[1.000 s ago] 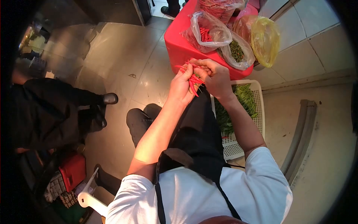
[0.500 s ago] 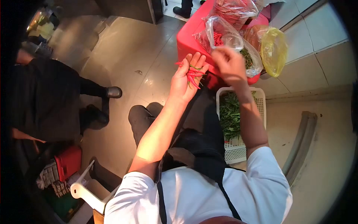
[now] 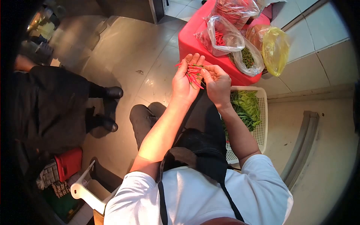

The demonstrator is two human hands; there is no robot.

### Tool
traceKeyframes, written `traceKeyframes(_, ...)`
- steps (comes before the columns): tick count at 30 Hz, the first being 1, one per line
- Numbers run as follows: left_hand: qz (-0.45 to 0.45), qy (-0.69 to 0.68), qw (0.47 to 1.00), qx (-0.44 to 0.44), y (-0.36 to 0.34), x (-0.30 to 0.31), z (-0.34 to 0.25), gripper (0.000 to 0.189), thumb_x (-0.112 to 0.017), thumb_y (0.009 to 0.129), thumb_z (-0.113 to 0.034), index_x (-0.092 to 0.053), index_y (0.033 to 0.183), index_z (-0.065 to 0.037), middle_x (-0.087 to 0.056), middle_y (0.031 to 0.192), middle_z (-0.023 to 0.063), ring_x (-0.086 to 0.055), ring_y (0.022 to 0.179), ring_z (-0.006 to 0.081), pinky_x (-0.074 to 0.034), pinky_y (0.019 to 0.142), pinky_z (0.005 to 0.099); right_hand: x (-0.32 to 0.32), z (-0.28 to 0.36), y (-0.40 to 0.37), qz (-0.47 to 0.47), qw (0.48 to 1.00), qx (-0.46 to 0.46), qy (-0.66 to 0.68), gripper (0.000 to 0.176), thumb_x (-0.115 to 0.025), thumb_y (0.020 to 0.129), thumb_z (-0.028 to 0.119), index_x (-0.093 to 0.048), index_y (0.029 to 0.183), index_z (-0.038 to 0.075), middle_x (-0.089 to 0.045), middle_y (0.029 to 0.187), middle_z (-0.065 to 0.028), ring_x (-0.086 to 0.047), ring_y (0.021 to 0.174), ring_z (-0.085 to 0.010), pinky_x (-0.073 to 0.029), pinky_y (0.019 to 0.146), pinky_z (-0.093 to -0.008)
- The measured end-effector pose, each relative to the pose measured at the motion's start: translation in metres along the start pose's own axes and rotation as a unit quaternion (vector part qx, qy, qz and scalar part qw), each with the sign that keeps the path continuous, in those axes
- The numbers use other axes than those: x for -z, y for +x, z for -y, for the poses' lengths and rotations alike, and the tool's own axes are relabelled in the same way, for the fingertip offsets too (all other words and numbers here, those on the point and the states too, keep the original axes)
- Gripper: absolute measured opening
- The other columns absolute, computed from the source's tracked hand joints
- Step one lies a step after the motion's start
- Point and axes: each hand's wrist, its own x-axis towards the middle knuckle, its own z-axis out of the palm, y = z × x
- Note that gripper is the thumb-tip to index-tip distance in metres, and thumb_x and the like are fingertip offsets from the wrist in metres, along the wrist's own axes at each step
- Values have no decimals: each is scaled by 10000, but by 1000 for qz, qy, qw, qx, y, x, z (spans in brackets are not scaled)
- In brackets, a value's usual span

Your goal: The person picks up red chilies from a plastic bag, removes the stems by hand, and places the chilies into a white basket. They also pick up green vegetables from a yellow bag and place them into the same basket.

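My left hand [image 3: 182, 84] is palm up with several small red chillies [image 3: 194, 75] lying across it, the thumb resting over them. Green stems show on some of the chillies. Close against its fingers, my right hand [image 3: 218, 83] pinches a chilli at its stem end, thumb and forefinger together. Just beyond the hands, a clear plastic bag [image 3: 228, 32] with red chillies stands on a red stool or small table [image 3: 191, 39]. Beside it, another clear bag [image 3: 257, 66] holds small green bits that look like stems.
A white perforated basket [image 3: 263, 112] of leafy greens [image 3: 247, 108] stands below my right forearm. A yellow bag [image 3: 275, 50] and a larger bag of red chillies [image 3: 236, 11] share the red surface. On the left stands a person in dark clothing [image 3: 52, 101], near a red box [image 3: 69, 165].
My right hand has come down and left from near the bags to the chillies in my left palm. The person on the left has shifted their feet slightly.
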Motion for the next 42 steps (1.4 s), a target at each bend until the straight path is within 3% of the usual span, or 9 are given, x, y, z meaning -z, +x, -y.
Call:
traceKeyframes(9, -13, 45, 999, -15, 2, -6, 0, 304, -332, 1039, -259, -512, 1181, -60, -592, 1232, 133, -534, 1207, 300, -453, 1011, 456, -9, -15, -2, -27, 999, 16, 43, 120, -692, 844, 61, -638, 888, -36, -670, 767, -70, -625, 680, -78, -500, 614, -230)
traceKeyframes(15, -32, -42, 995, 79, 11, 14, -11, 310, -371, 1026, -251, -525, 1184, -33, -587, 1236, 154, -533, 1205, 329, -477, 971, 503, 12, 8, 0, -30, 995, 89, -31, 79, -694, 835, 54, -655, 876, -1, -634, 826, -65, -581, 654, -102, -481, 604, -246)
traceKeyframes(18, 2, 40, 980, 196, 4, 9, -24, 311, -392, 1018, -249, -531, 1182, -23, -581, 1242, 167, -530, 1206, 339, -474, 961, 534, 54, 58, 38, 176, 892, 337, -243, 84, -665, 782, 62, -646, 854, 23, -603, 787, -115, -612, 745, -262, -486, 656, -338)
traceKeyframes(21, 25, 110, 951, 288, -6, 1, -28, 356, -414, 1013, -265, -514, 1235, -6, -578, 1248, 169, -555, 1169, 341, -469, 962, 533, 78, 94, 69, 364, 764, 287, -449, 62, -633, 767, 79, -620, 806, 33, -601, 795, -140, -608, 816, -330, -479, 686, -404)
traceKeyframes(25, 80, 155, 926, 335, -15, -7, -16, 382, -459, 998, -283, -502, 1270, -19, -582, 1247, 155, -563, 1162, 321, -449, 984, 526, 57, 91, 91, 460, 700, 264, -478, 94, -622, 770, 122, -608, 796, 32, -600, 795, -148, -609, 826, -349, -471, 681, -443)
traceKeyframes(28, 102, 136, 935, 311, -15, -5, -10, 381, -481, 986, -321, -514, 1258, -56, -593, 1229, 127, -568, 1158, 307, -441, 992, 537, 40, 76, 92, 467, 726, 247, -440, 75, -637, 729, 69, -610, 792, 38, -580, 792, -136, -599, 775, -347, -465, 658, -423)
traceKeyframes(33, 46, 27, 977, 205, -11, 8, -19, 268, -428, 1010, -282, -529, 1149, -76, -596, 1202, 133, -540, 1188, 347, -476, 942, 558, 37, 56, 54, 203, 902, 261, -277, 167, -670, 861, 93, -652, 1004, 8, -633, 824, -55, -653, 765, -142, -508, 660, -281)
traceKeyframes(35, 19, 5, 987, 160, -9, 6, -23, 253, -425, 1011, -280, -529, 1122, -78, -583, 1221, 143, -525, 1206, 353, -468, 951, 559, 35, 40, 17, 198, 946, 153, -206, 171, -680, 861, 85, -648, 1011, 9, -656, 844, -47, -642, 766, -116, -503, 667, -261)
traceKeyframes(42, 13, 6, 995, 102, -5, 1, -15, 324, -369, 1024, -317, -523, 1153, -62, -530, 1307, 142, -455, 1278, 364, -442, 1009, 544, 7, -1, -30, 34, 998, 31, -50, 136, -667, 859, 104, -648, 933, -8, -673, 755, -87, -631, 675, -100, -493, 617, -268)
